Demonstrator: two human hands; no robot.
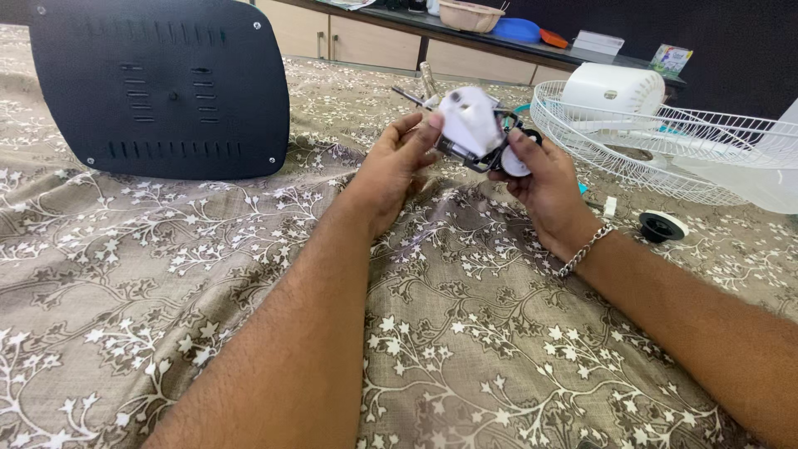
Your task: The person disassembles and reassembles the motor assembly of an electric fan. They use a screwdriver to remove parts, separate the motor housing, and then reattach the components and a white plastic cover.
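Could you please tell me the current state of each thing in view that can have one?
Fan motor assembly: lifted off the cloth, held between both hands.
Left hand: closed on the motor assembly's left side.
Right hand: gripping its right side.
White wire fan guard: detached, lying on the table.
Black panel: detached, lying flat on the cloth.
Black round cap: loose on the cloth.
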